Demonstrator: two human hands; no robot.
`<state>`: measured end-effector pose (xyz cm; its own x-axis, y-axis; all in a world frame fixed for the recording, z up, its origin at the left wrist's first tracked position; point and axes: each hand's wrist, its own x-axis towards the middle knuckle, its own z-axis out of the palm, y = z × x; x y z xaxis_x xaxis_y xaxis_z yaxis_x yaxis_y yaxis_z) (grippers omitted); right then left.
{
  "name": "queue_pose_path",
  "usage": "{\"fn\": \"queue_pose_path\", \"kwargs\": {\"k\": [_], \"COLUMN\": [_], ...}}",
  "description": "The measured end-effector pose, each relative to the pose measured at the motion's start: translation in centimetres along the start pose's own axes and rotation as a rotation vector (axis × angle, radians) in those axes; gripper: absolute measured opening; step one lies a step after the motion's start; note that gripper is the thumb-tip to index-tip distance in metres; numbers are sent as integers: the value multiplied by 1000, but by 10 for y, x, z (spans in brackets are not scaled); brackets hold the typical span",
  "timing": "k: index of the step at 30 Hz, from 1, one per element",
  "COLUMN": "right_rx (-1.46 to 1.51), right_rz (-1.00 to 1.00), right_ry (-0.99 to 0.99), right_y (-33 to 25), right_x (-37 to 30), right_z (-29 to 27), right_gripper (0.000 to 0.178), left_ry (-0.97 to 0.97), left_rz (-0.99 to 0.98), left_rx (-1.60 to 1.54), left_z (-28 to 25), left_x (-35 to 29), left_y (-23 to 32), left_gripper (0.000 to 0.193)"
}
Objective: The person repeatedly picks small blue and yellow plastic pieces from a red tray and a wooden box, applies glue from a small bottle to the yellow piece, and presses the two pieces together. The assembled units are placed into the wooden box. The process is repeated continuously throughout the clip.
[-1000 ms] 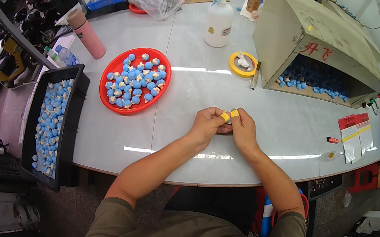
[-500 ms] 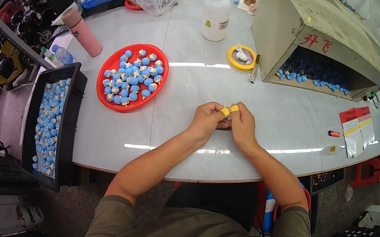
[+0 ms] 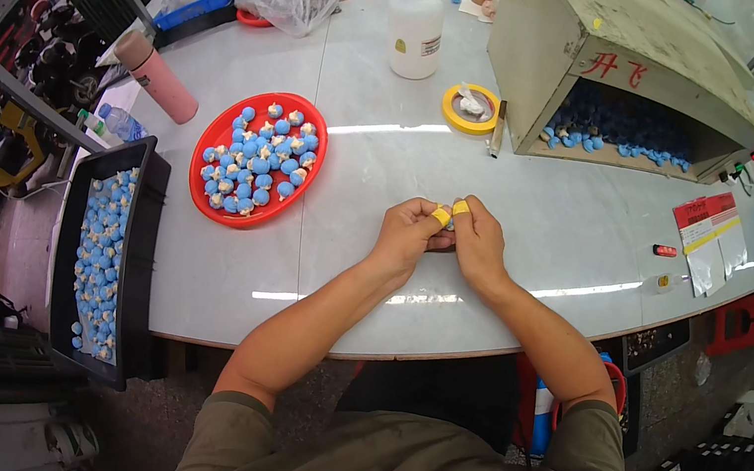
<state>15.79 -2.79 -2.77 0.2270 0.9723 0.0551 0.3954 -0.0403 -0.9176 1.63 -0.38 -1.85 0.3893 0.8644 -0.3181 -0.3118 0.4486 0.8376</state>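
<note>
My left hand and my right hand meet over the table, thumbs close together and fingers curled inward. Yellow tape wraps both thumbs. Between the fingertips a bit of a small blue piece shows; the fingers hide most of it. To the left of my hands sits a round red tray with many small blue balls that have cream-coloured bits on them. Farther left, a black bin holds more blue balls of the same sort.
Beyond my hands are a roll of yellow tape, a dark thin tool and a white squeeze bottle. A metal box with blue pieces inside stands at far right. A pink flask and red-and-white packets flank the table.
The whole view has shifted slightly. My two hands stay together over the same part of the table, with the thumbs and fingers in nearly the same pose around the small blue piece.
</note>
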Motion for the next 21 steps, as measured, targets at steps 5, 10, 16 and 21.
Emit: {"fn": "queue_pose_path", "kwargs": {"k": [5,10,16,21], "right_rx": [262,462,524,434], "right_rz": [-136,75,82,62], "right_ry": [133,-173,-315,-384], "right_y": [-3,0,-6,-5], "right_x": [3,8,13,17], "right_z": [1,-10,-31,-39], "right_gripper": [20,21,20,18], "left_ry": [97,81,-53,-119], "left_rz": [151,188,107,85], "left_rx": [-23,17,92,160], "left_z": [5,1,-11,-12], "left_x": [2,5,7,5], "left_y": [3,3,10,15], "left_gripper": [22,23,27,33]}}
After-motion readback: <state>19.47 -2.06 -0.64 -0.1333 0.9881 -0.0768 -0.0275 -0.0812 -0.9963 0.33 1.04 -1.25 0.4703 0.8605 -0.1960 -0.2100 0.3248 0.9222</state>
